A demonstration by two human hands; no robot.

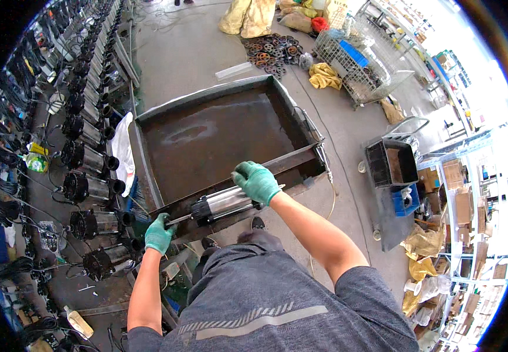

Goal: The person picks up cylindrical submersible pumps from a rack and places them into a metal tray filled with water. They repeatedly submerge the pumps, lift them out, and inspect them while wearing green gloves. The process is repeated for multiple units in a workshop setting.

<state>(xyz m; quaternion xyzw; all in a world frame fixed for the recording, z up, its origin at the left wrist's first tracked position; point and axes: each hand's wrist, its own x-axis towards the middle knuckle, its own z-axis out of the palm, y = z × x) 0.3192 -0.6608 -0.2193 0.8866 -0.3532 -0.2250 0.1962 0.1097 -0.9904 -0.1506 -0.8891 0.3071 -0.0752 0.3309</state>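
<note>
A silver cylindrical motor (225, 202) with a black end housing lies along the near edge of a wide, dark metal tank (154, 182). A thin metal rod (179, 220) stands out from its black end toward the left. My left hand (159, 234), in a green glove, is closed around the outer end of this rod. My right hand (257, 182), gloved alike, lies over the motor's right end with its fingers curled; the palm side is hidden. Shallow dark liquid (218, 132) covers the tank's bottom.
On the left stand rows of similar motors (89, 186) with coiled cables. A wheeled cart with a black bin (392, 164) is on the right. Farther back are a wire cage (353, 64), a pile of handwheels (271, 51) and sacks (248, 17). Cables and a hose (333, 199) trail across the floor.
</note>
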